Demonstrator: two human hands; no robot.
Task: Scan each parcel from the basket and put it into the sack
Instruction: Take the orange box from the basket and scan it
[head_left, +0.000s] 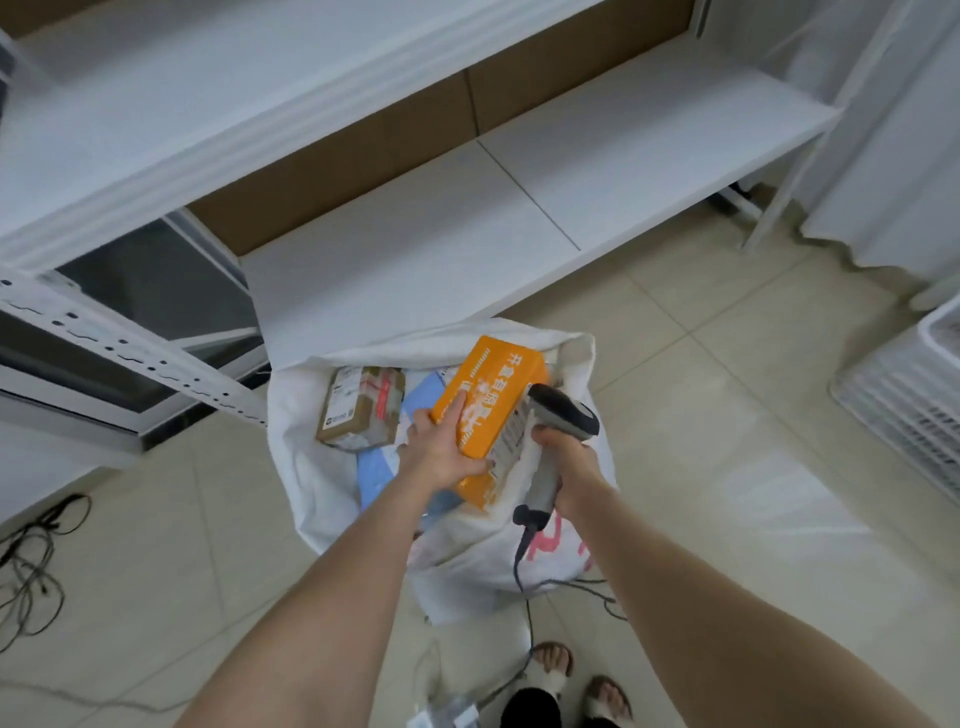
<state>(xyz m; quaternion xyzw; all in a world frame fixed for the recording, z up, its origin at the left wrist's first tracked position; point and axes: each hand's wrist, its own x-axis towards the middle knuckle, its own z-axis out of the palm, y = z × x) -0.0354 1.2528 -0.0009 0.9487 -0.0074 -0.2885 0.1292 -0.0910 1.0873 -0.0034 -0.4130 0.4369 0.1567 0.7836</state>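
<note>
The fingers (458, 408) of the left hand (439, 449) grasp an orange box (493, 382): the index lies along its top face and the thumb presses against its near side. The right hand (563, 460) is clenched round the handle of a scanner (563, 413), whose head sits just beside the box's labelled right side. The box hangs tilted over the open mouth of the white sack (467, 566). Inside the sack lie a brown parcel (358, 408) and blue bags (376, 470). A cable (521, 564) drops from the scanner's butt across the sack. The sack stands on the tiled floor (727, 415) before a white shelf (623, 171). A white basket (904, 395) sits well apart at the right.
</note>
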